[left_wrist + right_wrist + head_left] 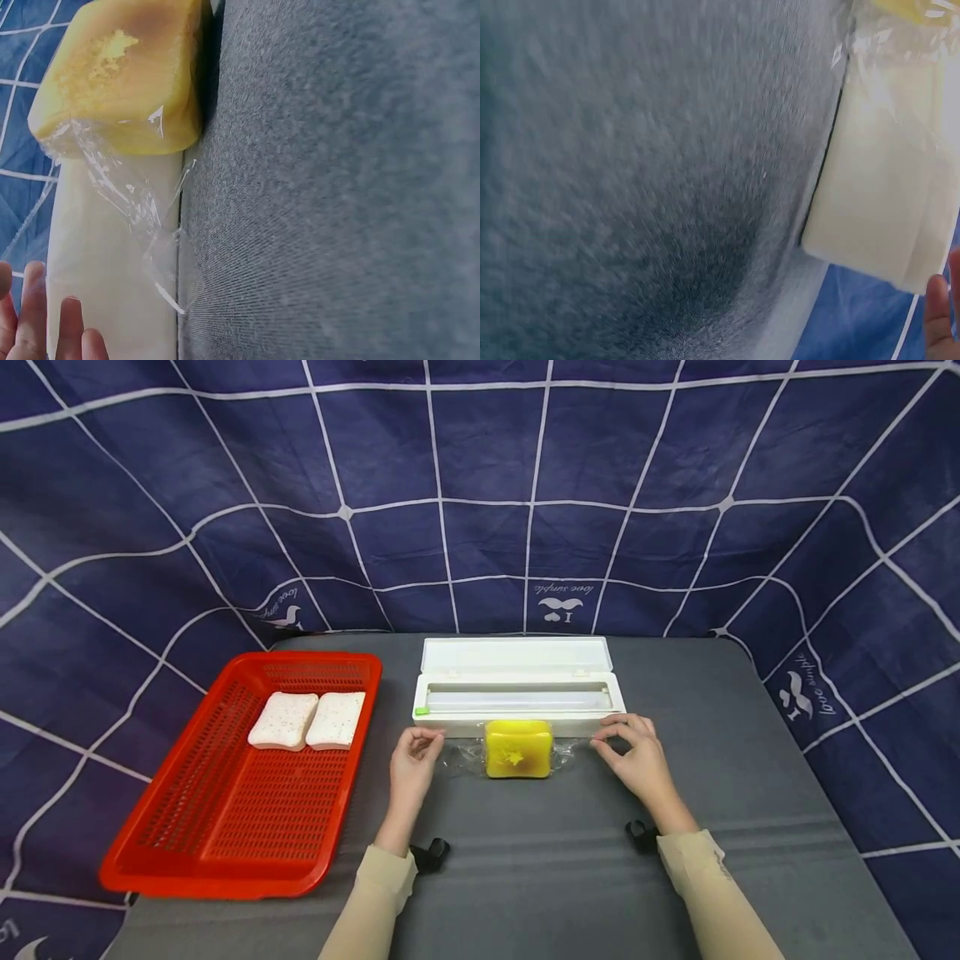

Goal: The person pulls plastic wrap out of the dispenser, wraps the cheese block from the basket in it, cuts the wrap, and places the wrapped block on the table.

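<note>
"How are the hands set?"
"The left hand (pixel 413 762) and right hand (pixel 637 758) reach forward, backs up, either side of a yellow bread (pixel 518 747). On each, thumb and index tips come close together."
"Gripping anything?"
"I can't tell for either one. The ends of the clear film (pixel 465 753) round the bread lie right by the fingertips, but whether they're pinched or released doesn't show."
"And the bread?"
"On the grey table (pixel 562 860), just in front of the white cling-film box (pixel 517 678)."
"What does the left wrist view add?"
"The film's crumpled tail trailing off the bread, and several fingertips at the lower left. The right wrist view gets only a corner of the bread, plus the box's end and a fingertip or so."
"And only from the head?"
"The box's lid standing open, the roll (pixel 517 700) inside, and a red basket (pixel 262 810) holding two white bread slices (pixel 309 721)."
</note>
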`<state>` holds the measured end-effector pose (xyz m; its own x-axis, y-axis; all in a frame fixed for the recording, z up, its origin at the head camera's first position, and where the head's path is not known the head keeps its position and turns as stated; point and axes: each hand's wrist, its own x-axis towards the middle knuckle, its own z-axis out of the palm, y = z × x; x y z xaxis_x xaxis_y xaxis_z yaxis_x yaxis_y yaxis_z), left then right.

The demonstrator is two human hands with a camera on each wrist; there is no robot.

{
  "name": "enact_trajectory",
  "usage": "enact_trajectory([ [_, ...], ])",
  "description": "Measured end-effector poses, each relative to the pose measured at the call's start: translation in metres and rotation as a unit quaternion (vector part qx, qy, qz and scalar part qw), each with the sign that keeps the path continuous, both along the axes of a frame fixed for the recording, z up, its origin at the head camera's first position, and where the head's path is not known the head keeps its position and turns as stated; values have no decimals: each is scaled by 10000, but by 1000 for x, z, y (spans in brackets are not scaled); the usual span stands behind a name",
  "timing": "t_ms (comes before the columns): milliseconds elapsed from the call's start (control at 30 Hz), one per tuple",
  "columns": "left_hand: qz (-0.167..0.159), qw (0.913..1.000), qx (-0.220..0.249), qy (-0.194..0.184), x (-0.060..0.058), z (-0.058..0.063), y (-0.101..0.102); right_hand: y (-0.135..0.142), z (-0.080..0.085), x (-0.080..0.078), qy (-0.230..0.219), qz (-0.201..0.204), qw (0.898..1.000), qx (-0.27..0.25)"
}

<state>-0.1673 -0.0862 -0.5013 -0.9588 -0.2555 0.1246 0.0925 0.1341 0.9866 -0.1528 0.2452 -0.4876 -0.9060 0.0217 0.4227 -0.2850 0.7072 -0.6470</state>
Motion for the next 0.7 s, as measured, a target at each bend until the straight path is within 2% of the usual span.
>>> enact_trajectory([
  [167, -187, 9992, -364, 22, 9, 2, -1, -8, 5, 12, -192, 202, 9995, -144],
  [333, -413, 9950, -887, 185, 18, 5, 0, -16, 5, 21, -234, 383, 9990, -40],
  [467, -691, 9855, -1508, 366, 24, 7, 2, -21, 2, 25, -246, 535, 9982, 51],
  [567, -907, 9761, -1921, 453, 28, 9, 6, -25, 1, 26, -445, 615, 9971, 15],
  [633, -1028, 9717, -2068, 491, 30, 9, 9, -29, 2, 26, -675, 631, 9957, -46],
  [700, -1105, 9716, -2029, 504, 30, 9, 11, -32, 2, 24, -917, 610, 9938, -120],
])
